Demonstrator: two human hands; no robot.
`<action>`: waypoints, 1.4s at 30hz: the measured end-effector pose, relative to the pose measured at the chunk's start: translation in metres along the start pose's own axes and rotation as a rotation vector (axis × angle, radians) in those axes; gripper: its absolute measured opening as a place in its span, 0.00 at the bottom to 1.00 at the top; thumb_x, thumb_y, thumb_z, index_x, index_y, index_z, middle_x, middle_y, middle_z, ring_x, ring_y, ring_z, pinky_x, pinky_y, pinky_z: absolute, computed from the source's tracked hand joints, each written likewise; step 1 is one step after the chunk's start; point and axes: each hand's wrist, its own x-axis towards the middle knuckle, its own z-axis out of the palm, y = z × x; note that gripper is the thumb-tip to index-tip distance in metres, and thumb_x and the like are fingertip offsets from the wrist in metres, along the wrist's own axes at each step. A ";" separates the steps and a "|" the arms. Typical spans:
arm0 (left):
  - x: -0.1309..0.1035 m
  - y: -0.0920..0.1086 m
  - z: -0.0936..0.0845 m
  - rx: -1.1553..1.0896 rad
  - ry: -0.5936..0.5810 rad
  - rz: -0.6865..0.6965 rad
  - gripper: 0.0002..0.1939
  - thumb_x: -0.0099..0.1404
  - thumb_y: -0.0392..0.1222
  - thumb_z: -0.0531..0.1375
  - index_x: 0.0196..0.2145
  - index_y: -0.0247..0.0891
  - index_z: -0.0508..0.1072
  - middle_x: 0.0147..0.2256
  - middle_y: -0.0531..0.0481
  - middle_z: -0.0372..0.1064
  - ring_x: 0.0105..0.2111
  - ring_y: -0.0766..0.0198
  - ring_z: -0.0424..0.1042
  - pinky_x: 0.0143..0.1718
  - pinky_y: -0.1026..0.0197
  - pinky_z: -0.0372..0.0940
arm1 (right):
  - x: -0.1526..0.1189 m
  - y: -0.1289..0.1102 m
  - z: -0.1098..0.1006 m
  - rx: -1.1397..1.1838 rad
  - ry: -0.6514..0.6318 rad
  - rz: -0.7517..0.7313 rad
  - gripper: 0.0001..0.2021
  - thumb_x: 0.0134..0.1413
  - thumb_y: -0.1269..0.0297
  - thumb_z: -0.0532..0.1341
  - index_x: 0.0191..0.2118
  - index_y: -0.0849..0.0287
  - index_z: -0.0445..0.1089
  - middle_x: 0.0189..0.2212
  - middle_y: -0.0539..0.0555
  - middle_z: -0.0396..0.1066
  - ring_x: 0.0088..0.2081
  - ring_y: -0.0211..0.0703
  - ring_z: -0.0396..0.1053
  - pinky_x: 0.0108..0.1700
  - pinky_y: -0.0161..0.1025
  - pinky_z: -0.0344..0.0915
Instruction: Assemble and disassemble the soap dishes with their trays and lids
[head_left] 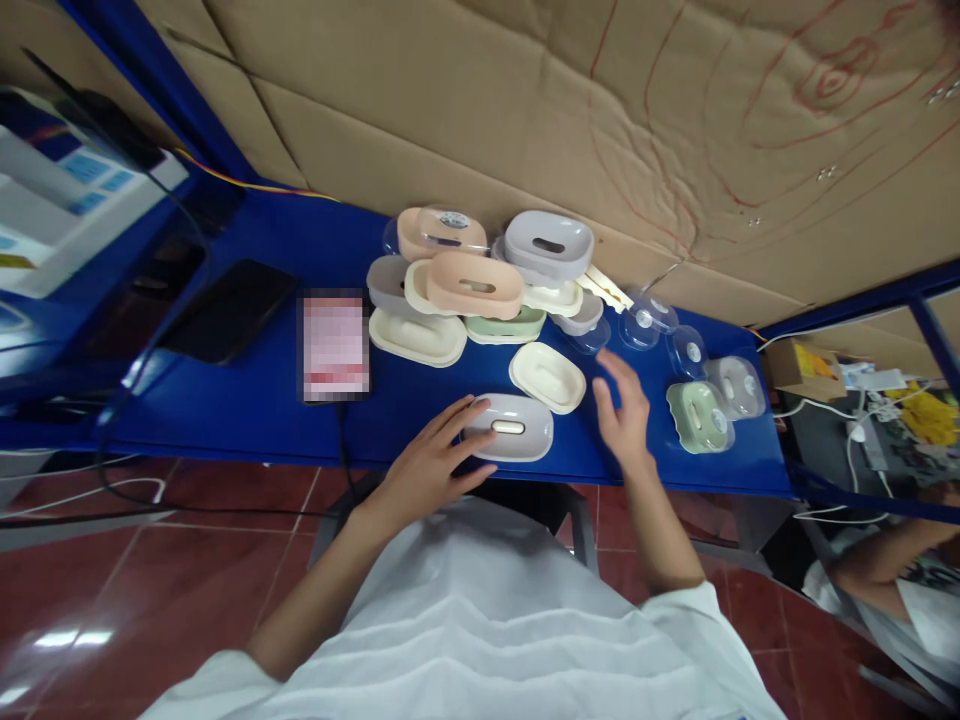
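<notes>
A grey oval soap dish [529,440] with a cream insert in its slot lies near the table's front edge. Over its left end rest the spread fingers of my left hand [427,455], which is open. Just behind the dish is a cream oval tray [547,377]. To the right of that tray, my right hand [624,412] is open and holds nothing, its fingertips close to a clear lid [589,335]. Behind both hands are stacked soap dishes: a peach one [480,287], a lilac-grey one [551,245] and a green one [506,327].
Several clear lids [688,350] and a green dish [697,415] sit at the right end of the blue table [442,385]. A phone-like black device [229,310] and a blurred-out screen [335,345] lie left. Cardboard [465,100] rises behind. Another person's arm [889,565] shows at right.
</notes>
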 end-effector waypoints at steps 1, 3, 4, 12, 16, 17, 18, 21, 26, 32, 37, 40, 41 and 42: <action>0.000 0.001 0.000 -0.016 0.002 -0.004 0.18 0.73 0.42 0.67 0.58 0.41 0.76 0.71 0.39 0.62 0.74 0.46 0.57 0.70 0.42 0.66 | 0.015 0.015 0.003 -0.032 0.003 0.063 0.25 0.76 0.51 0.55 0.71 0.53 0.63 0.69 0.62 0.67 0.71 0.54 0.63 0.71 0.58 0.62; 0.001 0.002 0.000 -0.044 0.013 -0.014 0.17 0.73 0.41 0.66 0.58 0.41 0.75 0.71 0.39 0.60 0.74 0.46 0.57 0.70 0.41 0.66 | 0.043 0.043 0.014 -0.120 -0.063 0.145 0.37 0.69 0.41 0.60 0.73 0.60 0.59 0.72 0.68 0.60 0.73 0.62 0.59 0.72 0.64 0.60; 0.001 0.002 0.000 -0.056 0.020 -0.018 0.17 0.73 0.40 0.66 0.58 0.41 0.75 0.71 0.38 0.59 0.73 0.46 0.58 0.70 0.41 0.66 | 0.053 0.053 0.020 -0.153 -0.099 0.175 0.42 0.66 0.38 0.62 0.74 0.63 0.58 0.73 0.71 0.59 0.73 0.65 0.58 0.71 0.66 0.59; 0.003 0.000 0.000 -0.129 0.020 -0.051 0.15 0.74 0.40 0.65 0.56 0.43 0.75 0.72 0.39 0.57 0.72 0.48 0.60 0.70 0.42 0.65 | 0.035 0.055 -0.012 -0.055 -0.024 0.179 0.31 0.67 0.41 0.63 0.66 0.56 0.72 0.62 0.62 0.75 0.64 0.58 0.72 0.67 0.59 0.69; 0.010 -0.001 -0.004 -0.171 -0.064 -0.103 0.17 0.74 0.42 0.65 0.59 0.44 0.73 0.72 0.41 0.58 0.72 0.49 0.61 0.71 0.44 0.64 | -0.014 0.026 -0.046 0.001 0.064 0.239 0.19 0.70 0.50 0.64 0.59 0.52 0.78 0.57 0.59 0.78 0.60 0.56 0.76 0.64 0.59 0.73; 0.012 -0.002 -0.005 -0.186 -0.089 -0.129 0.21 0.73 0.43 0.65 0.61 0.45 0.71 0.72 0.41 0.57 0.72 0.49 0.61 0.71 0.45 0.64 | -0.026 0.017 -0.048 0.016 0.084 0.246 0.18 0.70 0.52 0.63 0.59 0.51 0.78 0.58 0.60 0.78 0.60 0.57 0.76 0.63 0.60 0.74; 0.014 -0.002 -0.005 -0.202 -0.111 -0.158 0.25 0.73 0.44 0.66 0.65 0.46 0.68 0.72 0.41 0.57 0.72 0.49 0.61 0.71 0.45 0.64 | -0.037 0.007 -0.047 0.033 0.099 0.238 0.18 0.71 0.53 0.63 0.60 0.51 0.77 0.59 0.60 0.78 0.61 0.58 0.76 0.63 0.61 0.74; 0.019 -0.003 -0.003 -0.236 -0.142 -0.223 0.39 0.71 0.47 0.68 0.73 0.49 0.56 0.74 0.39 0.52 0.73 0.47 0.58 0.71 0.43 0.64 | -0.062 -0.023 -0.031 0.097 0.089 0.092 0.23 0.70 0.58 0.64 0.67 0.48 0.70 0.64 0.61 0.73 0.66 0.61 0.71 0.65 0.65 0.72; 0.019 -0.006 0.001 -0.230 -0.149 -0.218 0.46 0.71 0.51 0.68 0.77 0.51 0.48 0.76 0.40 0.49 0.75 0.47 0.54 0.72 0.42 0.61 | -0.072 -0.048 0.005 0.142 -0.160 -0.215 0.29 0.71 0.64 0.63 0.74 0.46 0.61 0.71 0.61 0.62 0.74 0.63 0.57 0.69 0.65 0.68; 0.013 -0.010 0.006 -0.185 -0.117 -0.176 0.40 0.71 0.50 0.68 0.75 0.53 0.57 0.75 0.44 0.54 0.73 0.50 0.60 0.72 0.45 0.62 | -0.072 -0.046 0.017 0.007 -0.278 -0.281 0.30 0.68 0.64 0.67 0.72 0.47 0.64 0.74 0.59 0.57 0.77 0.64 0.48 0.72 0.65 0.64; 0.009 -0.011 0.010 -0.131 -0.095 -0.144 0.40 0.71 0.52 0.67 0.75 0.53 0.56 0.75 0.43 0.54 0.72 0.49 0.62 0.68 0.46 0.68 | -0.079 -0.049 0.020 -0.007 -0.205 -0.319 0.35 0.64 0.65 0.71 0.73 0.47 0.63 0.75 0.59 0.56 0.77 0.62 0.49 0.72 0.61 0.65; 0.008 -0.011 0.011 -0.108 -0.072 -0.115 0.39 0.73 0.53 0.66 0.75 0.53 0.57 0.75 0.43 0.54 0.71 0.50 0.64 0.67 0.48 0.69 | -0.080 -0.050 0.021 -0.011 -0.165 -0.315 0.35 0.64 0.66 0.71 0.73 0.47 0.63 0.75 0.59 0.57 0.77 0.61 0.51 0.71 0.60 0.67; 0.008 -0.011 0.011 -0.108 -0.070 -0.115 0.38 0.73 0.53 0.66 0.75 0.53 0.57 0.75 0.43 0.55 0.71 0.50 0.64 0.67 0.48 0.69 | -0.080 -0.051 0.021 -0.010 -0.159 -0.314 0.34 0.65 0.66 0.70 0.73 0.47 0.63 0.74 0.59 0.58 0.76 0.62 0.52 0.72 0.60 0.67; 0.008 -0.011 0.010 -0.110 -0.070 -0.122 0.38 0.73 0.53 0.66 0.75 0.53 0.58 0.74 0.43 0.55 0.71 0.50 0.64 0.67 0.48 0.69 | -0.079 -0.051 0.021 -0.008 -0.159 -0.312 0.34 0.65 0.66 0.70 0.73 0.47 0.63 0.74 0.59 0.59 0.76 0.62 0.52 0.72 0.60 0.66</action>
